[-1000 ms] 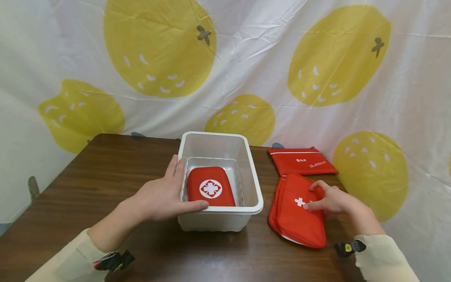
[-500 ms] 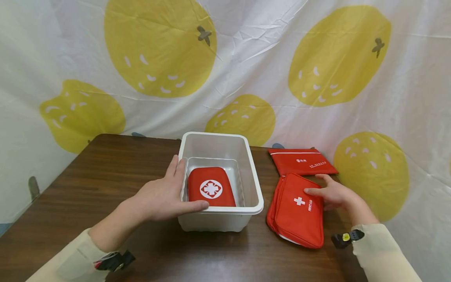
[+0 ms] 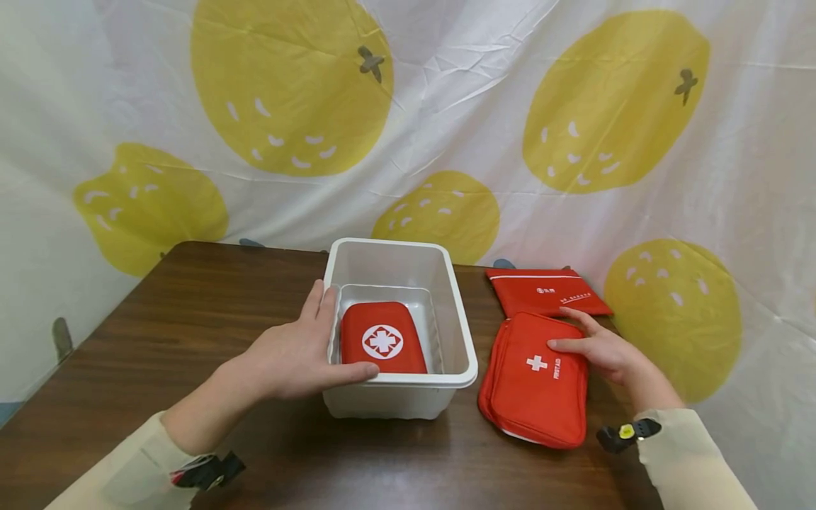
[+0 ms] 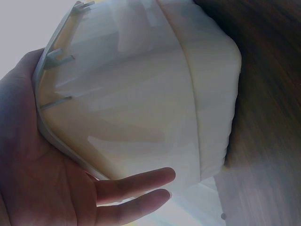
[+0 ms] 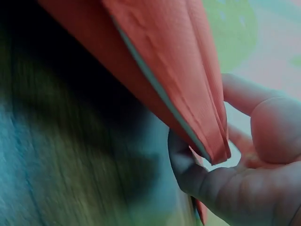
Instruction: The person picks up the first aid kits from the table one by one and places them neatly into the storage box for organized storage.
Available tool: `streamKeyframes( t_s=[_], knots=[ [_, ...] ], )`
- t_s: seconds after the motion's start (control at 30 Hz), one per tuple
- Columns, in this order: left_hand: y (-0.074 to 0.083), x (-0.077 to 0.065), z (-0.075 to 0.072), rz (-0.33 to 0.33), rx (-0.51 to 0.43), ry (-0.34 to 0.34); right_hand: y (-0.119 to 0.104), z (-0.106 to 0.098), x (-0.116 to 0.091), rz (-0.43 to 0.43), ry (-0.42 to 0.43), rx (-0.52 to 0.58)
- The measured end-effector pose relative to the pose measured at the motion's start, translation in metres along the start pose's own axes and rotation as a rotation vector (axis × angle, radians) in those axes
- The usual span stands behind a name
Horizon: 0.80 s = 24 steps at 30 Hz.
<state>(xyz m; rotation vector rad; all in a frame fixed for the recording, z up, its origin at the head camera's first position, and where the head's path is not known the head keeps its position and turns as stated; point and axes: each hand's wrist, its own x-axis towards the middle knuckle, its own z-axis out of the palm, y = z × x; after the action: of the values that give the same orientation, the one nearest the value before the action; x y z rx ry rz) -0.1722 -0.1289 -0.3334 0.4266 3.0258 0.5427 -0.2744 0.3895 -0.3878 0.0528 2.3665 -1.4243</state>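
Observation:
My left hand (image 3: 296, 354) rests with straight fingers at the near left corner of a white plastic bin (image 3: 460, 312). Its thumb lies over the front rim, and in the left wrist view two fingers (image 4: 141, 181) stretch along the outer wall. Inside the bin is a red case (image 3: 366, 360) with a white cross emblem. To the right, my right hand (image 3: 608, 354) grips the right edge of a red first aid pouch (image 3: 525, 397), thumb on top. In the right wrist view, other fingers curl beneath the pouch's raised edge (image 5: 183, 89).
Behind the first aid pouch lies a flat red zip pouch (image 3: 529, 296) with white lettering, partly overlapped in view. A dark wooden table (image 3: 210, 319) bears everything. A curtain with a yellow fruit print (image 3: 446, 106) hangs right behind the table.
The right hand has shifted its hold from the pouch's face to its upper right edge. The first aid pouch has moved slightly left. The left hand and the bin stay put.

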Motion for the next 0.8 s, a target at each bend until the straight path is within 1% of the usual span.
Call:
streamKeyframes(
  t_s=[0.13,0.27,0.43,0.53,0.7,0.8],
  knots=[
    [0.000,0.000,-0.001,0.002,-0.002,0.000,-0.001,0.004,0.000,-0.032,-0.022,0.042],
    [0.001,0.000,-0.001,0.002,-0.003,-0.001,-0.003,0.007,0.001,-0.055,-0.020,0.085],
    [0.001,-0.001,-0.001,0.002,-0.004,-0.003,-0.004,0.012,0.002,-0.085,0.021,0.196],
    [0.001,-0.001,-0.001,0.004,-0.003,-0.001,-0.006,0.016,0.002,-0.092,0.057,0.231],
    [0.001,-0.001,-0.001,0.008,0.000,0.007,-0.011,0.019,0.003,-0.083,0.121,0.202],
    [0.000,-0.001,-0.001,0.008,-0.002,0.008,-0.014,0.020,0.003,-0.080,0.136,0.200]
  ],
)
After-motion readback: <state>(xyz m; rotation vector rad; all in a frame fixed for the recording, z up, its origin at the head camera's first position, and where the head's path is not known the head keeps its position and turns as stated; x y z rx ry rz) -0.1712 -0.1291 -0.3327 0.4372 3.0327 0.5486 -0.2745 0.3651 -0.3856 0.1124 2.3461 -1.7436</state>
